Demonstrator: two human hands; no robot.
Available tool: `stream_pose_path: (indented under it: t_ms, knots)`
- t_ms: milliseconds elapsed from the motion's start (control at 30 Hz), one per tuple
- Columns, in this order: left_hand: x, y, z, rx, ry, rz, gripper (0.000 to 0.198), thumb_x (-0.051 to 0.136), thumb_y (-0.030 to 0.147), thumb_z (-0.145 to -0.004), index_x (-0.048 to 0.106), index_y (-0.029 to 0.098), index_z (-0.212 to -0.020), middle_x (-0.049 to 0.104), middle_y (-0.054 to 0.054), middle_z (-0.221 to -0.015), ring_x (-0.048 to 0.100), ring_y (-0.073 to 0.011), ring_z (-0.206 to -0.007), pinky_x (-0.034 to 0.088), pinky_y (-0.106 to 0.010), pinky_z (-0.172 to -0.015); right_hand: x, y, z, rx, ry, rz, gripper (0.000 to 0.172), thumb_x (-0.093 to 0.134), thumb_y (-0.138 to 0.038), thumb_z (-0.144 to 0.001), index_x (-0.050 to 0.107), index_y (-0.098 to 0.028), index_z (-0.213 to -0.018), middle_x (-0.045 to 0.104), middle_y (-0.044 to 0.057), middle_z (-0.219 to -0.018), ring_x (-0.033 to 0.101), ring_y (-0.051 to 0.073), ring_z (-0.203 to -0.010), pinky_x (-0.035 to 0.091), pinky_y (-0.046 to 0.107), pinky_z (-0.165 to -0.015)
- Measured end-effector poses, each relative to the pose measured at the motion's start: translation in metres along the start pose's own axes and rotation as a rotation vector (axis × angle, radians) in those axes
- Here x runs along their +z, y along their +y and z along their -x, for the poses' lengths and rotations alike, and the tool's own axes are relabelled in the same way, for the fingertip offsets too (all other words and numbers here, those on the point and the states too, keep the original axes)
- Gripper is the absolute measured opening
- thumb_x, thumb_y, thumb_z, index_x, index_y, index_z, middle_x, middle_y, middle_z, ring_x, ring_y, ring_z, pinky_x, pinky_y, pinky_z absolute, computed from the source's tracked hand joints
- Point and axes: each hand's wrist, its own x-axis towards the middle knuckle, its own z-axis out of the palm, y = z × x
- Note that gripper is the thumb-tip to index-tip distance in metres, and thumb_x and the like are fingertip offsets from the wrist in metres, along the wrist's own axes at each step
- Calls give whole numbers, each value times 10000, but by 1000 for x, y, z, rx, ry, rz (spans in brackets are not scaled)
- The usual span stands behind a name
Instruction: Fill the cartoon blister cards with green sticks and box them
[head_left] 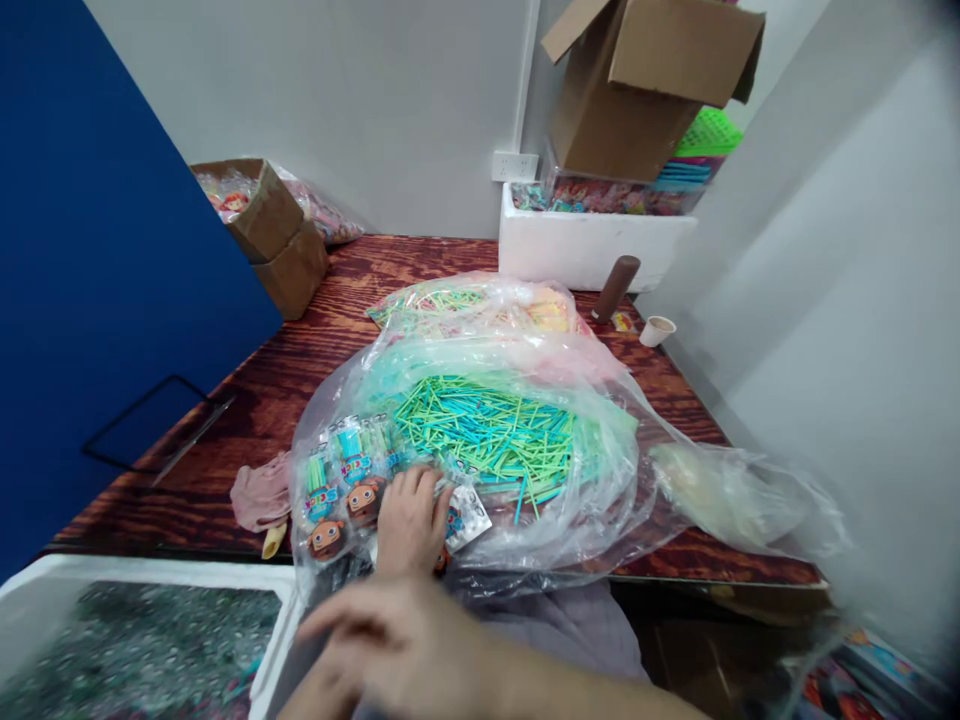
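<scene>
My left hand (411, 515) lies over several small clear packets at the near edge of the table, its fingers bent down onto one packet (471, 518) with a white dotted backing. Neighbouring packets (364, 490) show green and blue sticks and a brown cartoon head. My right hand (390, 625), smeared by motion, crosses above my left forearm; its fingers point left and stand apart, with nothing visible in them. Beyond the packets, a loose heap of green and blue thin sticks (487, 430) rests in a large open clear plastic bag (600, 530).
A white foam box (277, 640) with many shiny packets stands at lower left. Pink cloth (261, 492) lies beside the bag. Farther back are another bag of sticks (480, 300), a brown cylinder (616, 288), a paper cup (658, 331), cardboard boxes (626, 110) and a blue panel (97, 250).
</scene>
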Motion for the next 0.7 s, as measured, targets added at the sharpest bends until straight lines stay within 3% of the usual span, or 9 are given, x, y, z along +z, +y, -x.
stream_pose_path:
  t_ms: [67,200,300,367,400,500,567,700]
  knots:
    - [11,1,9,-58,34,-55,270,538,331,-884,610,197,-1107,644,-122,-1016,570,-312,-912,417,-433,-782,-45,3,-10,-2,400,44,133,601,-289,-823,707,-253,-895,692,0,-863,639,177,-832,503,304,-812]
    - [22,8,8,-54,56,2,363,500,278,-901,525,150,-1240,633,-116,-963,571,-294,-886,433,-415,-766,-113,17,-6,24,659,88,199,511,-290,-860,668,-214,-958,639,8,-762,612,177,-770,499,321,-775]
    - [15,14,2,1,87,170,201,467,227,-928,582,166,-1082,615,-77,-851,564,-244,-813,444,-357,-725,-135,23,7,-64,838,365,225,531,-275,-859,649,-206,-1037,658,64,-989,598,218,-978,467,359,-875]
    - [6,16,-1,52,53,277,141,464,223,-940,597,199,-903,608,-58,-810,565,-225,-800,442,-336,-714,-139,24,14,-135,831,580,300,598,-243,-825,631,-235,-1123,621,77,-1159,526,240,-1138,403,385,-977]
    - [2,16,-1,67,28,319,159,467,228,-942,589,208,-842,607,-52,-802,568,-219,-799,441,-330,-712,-139,24,16,-139,777,642,310,617,-223,-811,633,-243,-1120,624,68,-1154,521,238,-1138,391,380,-982]
    - [-8,18,-1,79,-36,407,182,476,242,-944,584,214,-801,603,-42,-788,573,-205,-785,435,-315,-701,-136,25,19,-66,648,661,107,564,-186,-839,661,-216,-874,641,19,-856,581,191,-868,427,307,-804]
    - [-11,19,-1,92,-90,447,192,475,250,-945,587,210,-795,592,-37,-762,567,-195,-756,424,-303,-680,-133,27,20,-45,669,649,163,516,-163,-850,609,-203,-723,572,-9,-714,545,161,-730,393,274,-694]
    - [-16,22,-2,78,-221,523,246,455,280,-954,571,197,-753,567,-29,-730,551,-175,-706,408,-280,-645,-130,31,29,-32,685,609,213,514,-172,-850,540,-201,-641,506,-28,-648,500,144,-674,344,257,-649]
